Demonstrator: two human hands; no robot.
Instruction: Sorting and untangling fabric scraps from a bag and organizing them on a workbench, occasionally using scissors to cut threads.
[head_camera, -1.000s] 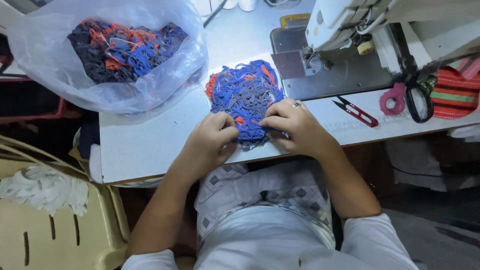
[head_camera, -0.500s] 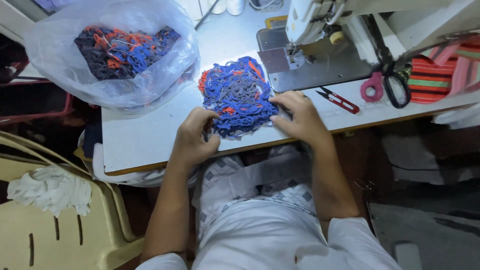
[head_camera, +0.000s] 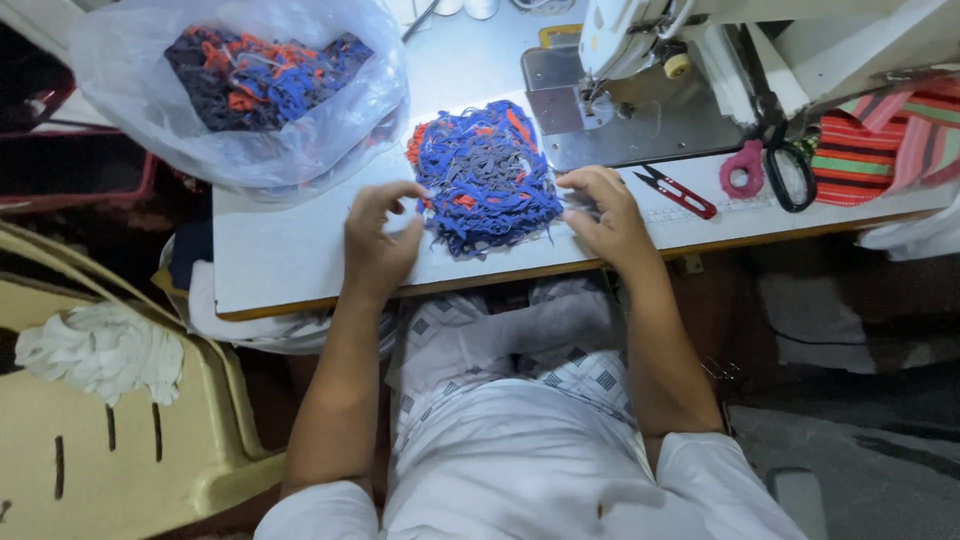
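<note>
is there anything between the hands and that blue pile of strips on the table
Nothing visible. The left hand sits just left of the pile, fingers curled at its edge. The right hand is at the pile's right edge, fingertips touching it. The snips lie beyond the right hand, and the bag is off to the left.

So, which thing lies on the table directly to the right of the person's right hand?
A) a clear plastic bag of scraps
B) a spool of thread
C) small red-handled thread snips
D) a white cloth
C: the red-handled thread snips lie on the table just beyond the right hand.
</note>
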